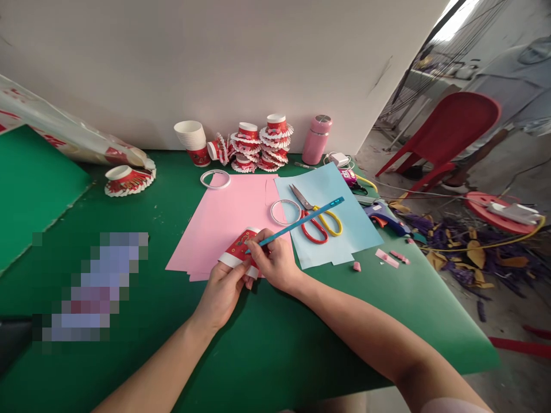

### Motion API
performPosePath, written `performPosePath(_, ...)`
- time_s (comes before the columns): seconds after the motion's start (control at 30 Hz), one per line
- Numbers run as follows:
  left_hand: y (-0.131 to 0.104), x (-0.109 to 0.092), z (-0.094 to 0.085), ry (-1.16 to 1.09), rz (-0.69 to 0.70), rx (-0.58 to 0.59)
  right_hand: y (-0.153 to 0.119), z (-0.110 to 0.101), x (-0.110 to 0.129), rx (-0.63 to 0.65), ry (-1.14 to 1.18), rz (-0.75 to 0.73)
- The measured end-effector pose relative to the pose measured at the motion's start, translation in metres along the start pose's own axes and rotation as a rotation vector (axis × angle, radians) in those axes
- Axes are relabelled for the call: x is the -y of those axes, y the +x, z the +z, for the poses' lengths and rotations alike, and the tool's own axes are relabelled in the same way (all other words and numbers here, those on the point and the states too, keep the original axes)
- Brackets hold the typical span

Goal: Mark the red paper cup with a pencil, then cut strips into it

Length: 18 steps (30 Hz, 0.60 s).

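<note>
Gripping the red paper cup (238,245): sits mid-scene, over the near part of the pink paper (232,201), tilted over on its side by the look of it, narrower end pointing to about 12 or 1 o'clock.
Cup weight: gotta be next to nothing, judging by that thin paper, so a light touch should do.
Cup wall: I'd guess springy card, firm enough to push on a little but quick to dent if you squeeze mid-wall. Printed red side might be a touch slick.
Best grab: I'd go for the white band at the near end, thumb on top, fingers behind to back up the wall.
Left hand (224,289): pinching the cup at 6 to 7 o'clock, thumb over the near end, fingers curled under. Some fingertips are hidden, so can't tell how far they reach in.
Right hand (276,263): fingers bunched around a blue pencil (297,223) down near its point, knuckles just off the cup's 3 o'clock side.
Pencil angle: butt end at 2 o'clock, tip at the red wall; can't swear it's touching.
Forearms (365,327): left from 7 o'clock, right from 4, wrists close together.
Around it: scissors (304,199) at 2 o'clock, pleated cups (275,137) near 12.
</note>
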<state>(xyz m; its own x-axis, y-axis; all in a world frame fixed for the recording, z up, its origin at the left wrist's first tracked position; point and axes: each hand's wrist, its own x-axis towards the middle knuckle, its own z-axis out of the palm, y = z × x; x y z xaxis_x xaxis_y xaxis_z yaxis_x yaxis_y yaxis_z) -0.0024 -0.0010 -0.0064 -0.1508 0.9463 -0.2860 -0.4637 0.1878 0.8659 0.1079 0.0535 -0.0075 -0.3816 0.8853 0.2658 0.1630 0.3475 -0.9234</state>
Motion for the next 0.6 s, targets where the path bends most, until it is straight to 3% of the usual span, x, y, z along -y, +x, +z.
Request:
performPosePath(0.17, -0.0001, -0.0005, 0.0005, -0.002, -0.005, -0.006, -0.0006, -0.0005, 0.0009, 0.044, 0.041, 0.037)
performPosePath(0.6, 0.0007, -0.0006, -0.0002, 0.015, 0.008, 0.015, -0.0001, 0.0003, 0.0024, 0.013, 0.023, 0.071)
